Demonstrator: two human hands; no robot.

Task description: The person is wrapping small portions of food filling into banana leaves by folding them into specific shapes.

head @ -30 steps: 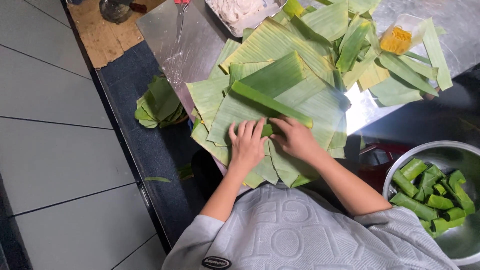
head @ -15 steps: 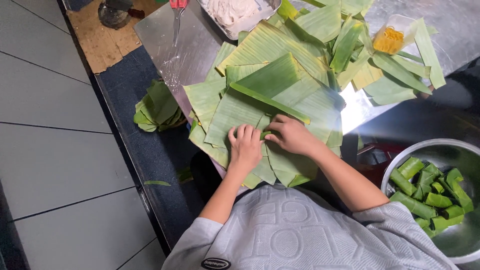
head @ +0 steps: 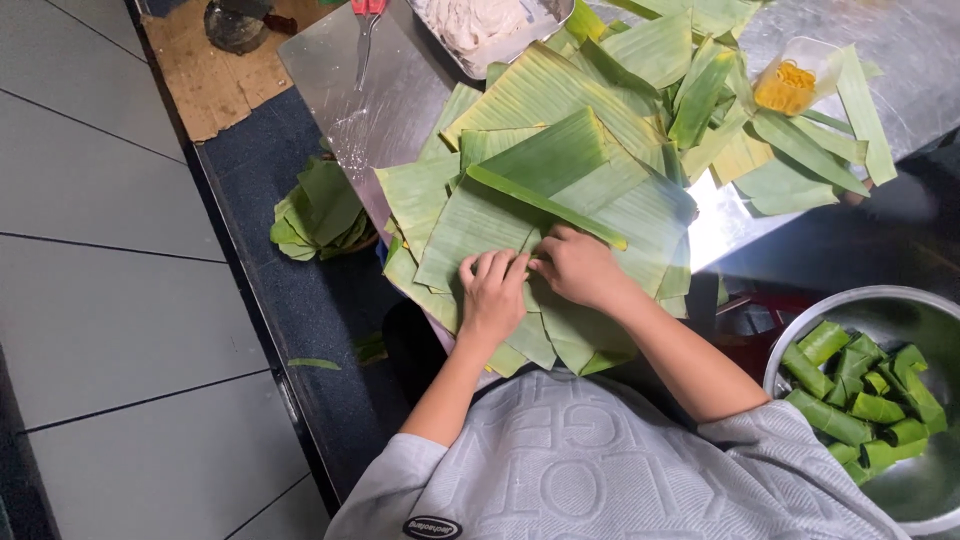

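Both my hands rest close together on a stack of banana leaves (head: 520, 110) at the near edge of a steel table (head: 390, 100). My left hand (head: 492, 295) lies curled on the top leaf, its fingertips pinching a fold. From the right, my right hand (head: 580, 268) presses the same fold, its fingers touching those of the left hand. What lies under the fingers is hidden. A long folded leaf strip (head: 545, 205) lies slantwise just beyond the hands.
A metal tray of white dough (head: 490, 25) and red-handled scissors (head: 365, 30) lie at the far side. A small plastic tub of yellow filling (head: 790, 85) sits at the right. A metal bowl (head: 800, 320) holds several green leaf rolls (head: 860, 400). Leaf scraps (head: 320, 210) lie on the floor at the left.
My hands have drawn together. The small green roll that showed between them one second ago is now covered by my fingers.
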